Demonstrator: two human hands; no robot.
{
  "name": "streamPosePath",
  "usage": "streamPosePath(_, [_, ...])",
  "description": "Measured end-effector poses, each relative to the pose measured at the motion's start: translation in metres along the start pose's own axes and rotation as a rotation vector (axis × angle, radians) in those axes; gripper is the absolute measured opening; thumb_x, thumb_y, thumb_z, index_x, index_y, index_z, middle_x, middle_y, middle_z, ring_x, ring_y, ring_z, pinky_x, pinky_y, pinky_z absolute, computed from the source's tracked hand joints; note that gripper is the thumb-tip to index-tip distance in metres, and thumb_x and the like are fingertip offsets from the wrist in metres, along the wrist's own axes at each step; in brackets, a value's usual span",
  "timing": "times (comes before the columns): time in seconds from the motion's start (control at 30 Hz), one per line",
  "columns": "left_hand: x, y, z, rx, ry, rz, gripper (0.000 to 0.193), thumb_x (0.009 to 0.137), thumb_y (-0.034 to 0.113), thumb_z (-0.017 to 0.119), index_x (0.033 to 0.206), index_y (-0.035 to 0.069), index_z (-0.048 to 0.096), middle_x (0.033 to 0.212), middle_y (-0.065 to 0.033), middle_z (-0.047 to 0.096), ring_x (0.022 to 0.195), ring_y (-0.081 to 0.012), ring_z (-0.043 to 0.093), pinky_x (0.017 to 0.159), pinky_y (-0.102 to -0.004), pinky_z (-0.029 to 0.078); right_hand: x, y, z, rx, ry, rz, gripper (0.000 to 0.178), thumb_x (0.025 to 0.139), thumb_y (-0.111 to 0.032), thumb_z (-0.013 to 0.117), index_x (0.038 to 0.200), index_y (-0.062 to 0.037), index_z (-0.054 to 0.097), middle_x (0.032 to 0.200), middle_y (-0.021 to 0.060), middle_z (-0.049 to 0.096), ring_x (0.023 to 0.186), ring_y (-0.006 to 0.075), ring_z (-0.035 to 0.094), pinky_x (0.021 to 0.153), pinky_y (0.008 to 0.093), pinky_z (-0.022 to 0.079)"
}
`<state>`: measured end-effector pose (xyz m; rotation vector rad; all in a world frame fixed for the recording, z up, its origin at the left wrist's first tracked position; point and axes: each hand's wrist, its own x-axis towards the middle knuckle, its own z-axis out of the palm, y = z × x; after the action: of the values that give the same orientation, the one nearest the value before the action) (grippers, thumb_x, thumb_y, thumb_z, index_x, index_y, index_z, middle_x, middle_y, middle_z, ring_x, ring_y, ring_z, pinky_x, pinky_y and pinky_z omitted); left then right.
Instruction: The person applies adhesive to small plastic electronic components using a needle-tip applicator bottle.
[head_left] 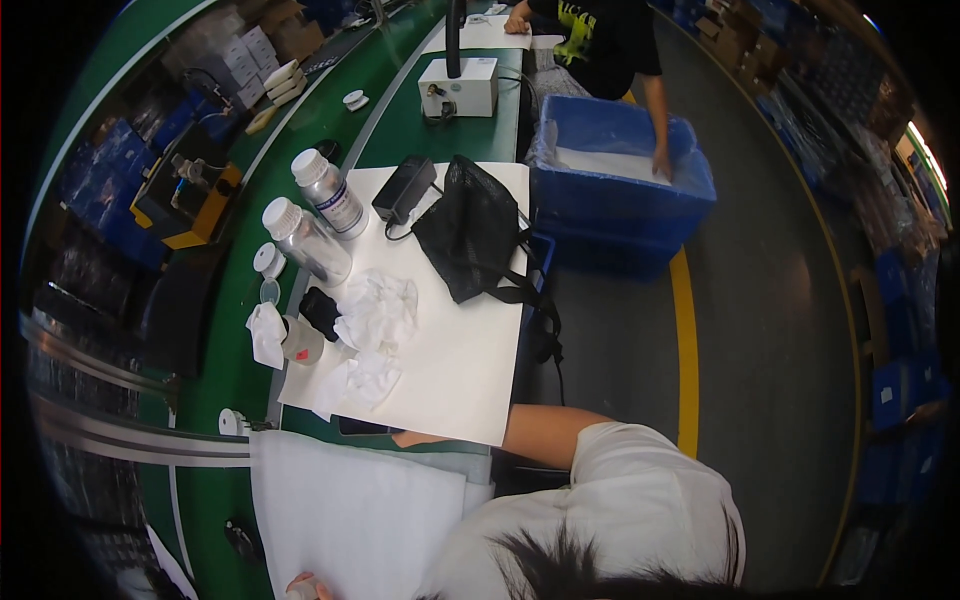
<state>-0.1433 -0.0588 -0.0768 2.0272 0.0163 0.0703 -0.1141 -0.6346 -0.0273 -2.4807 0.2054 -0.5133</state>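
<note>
Pale and small, a thing sits between the fingers of the person's left hand, at the lower edge of what we see; the fingers curl about it, though the frame cuts off the rest of the grip. Beside that hand we find white sheeting spread over the green bench.

The right hand reaches in from a white sleeve, its forearm passing below the near edge of a large white board. The board covers much of it, so we cannot tell how wide the grip is or whether it holds anything. A dark flat object shows just beside the fingertips, partly under the board.

On the board we see crumpled white tissues, a black mesh bag with straps over the right edge, and a black power adapter. Two silver bottles with white caps stand along its left side.

Farther off, we make out a white box bearing a black post, and a co-worker's hand inside a blue bin.
</note>
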Motion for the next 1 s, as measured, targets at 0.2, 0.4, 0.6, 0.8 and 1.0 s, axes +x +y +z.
streamPosePath(0.2, [0.003, 0.003, 0.001, 0.094, 0.019, -0.059, 0.045, 0.074, 0.009, 0.062, 0.112, 0.000, 0.040, 0.105, -0.0129, 0.050, 0.096, -0.0222, 0.049, 0.083, -0.0349, 0.041, -0.003, 0.010, -0.013, -0.020, 0.014, 0.022, 0.060, 0.064, -0.029, 0.061, 0.115, -0.0031, 0.045, 0.111, 0.0202, 0.048, 0.103, 0.0339, 0.044, 0.090, 0.0357, 0.033])
streamPosePath(0.4, [-0.001, 0.002, -0.004, 0.132, 0.030, -0.032, 0.044, 0.074, 0.010, 0.061, 0.112, -0.001, 0.041, 0.109, -0.0152, 0.049, 0.102, -0.0234, 0.047, 0.088, -0.0360, 0.038, -0.007, 0.016, -0.028, -0.034, 0.028, 0.023, 0.060, 0.063, -0.029, 0.061, 0.115, -0.0033, 0.045, 0.111, 0.0201, 0.048, 0.103, 0.0339, 0.044, 0.090, 0.0357, 0.033])
streamPosePath(0.6, [0.003, -0.005, 0.010, 0.076, 0.108, 0.121, 0.039, 0.074, 0.010, 0.055, 0.109, 0.000, 0.041, 0.099, -0.0109, 0.050, 0.091, -0.0207, 0.049, 0.082, -0.0333, 0.041, 0.000, -0.012, 0.023, 0.084, -0.101, -0.061, 0.059, 0.063, -0.029, 0.061, 0.115, -0.0034, 0.046, 0.111, 0.0200, 0.049, 0.103, 0.0340, 0.045, 0.090, 0.0357, 0.033])
streamPosePath(0.8, [0.027, 0.012, 0.037, 0.056, 0.036, 0.152, 0.032, 0.070, 0.015, 0.060, 0.098, 0.004, 0.046, 0.095, -0.0081, 0.052, 0.089, -0.0164, 0.049, 0.080, -0.0302, 0.040, -0.023, -0.071, 0.092, 0.173, -0.290, -0.131, 0.058, 0.060, -0.034, 0.061, 0.108, -0.0033, 0.052, 0.108, 0.0210, 0.051, 0.098, 0.0337, 0.047, 0.088, 0.0344, 0.034])
streamPosePath(1.0, [0.024, 0.022, 0.038, 0.098, 0.057, 0.168, 0.032, 0.066, 0.004, 0.057, 0.095, 0.005, 0.045, 0.093, -0.0074, 0.051, 0.087, -0.0159, 0.048, 0.079, -0.0301, 0.039, -0.015, -0.079, 0.105, 0.123, -0.349, -0.125, 0.073, 0.057, -0.024, 0.066, 0.119, 0.0016, 0.038, 0.114, 0.0205, 0.046, 0.106, 0.0284, 0.044, 0.093, 0.0298, 0.030])
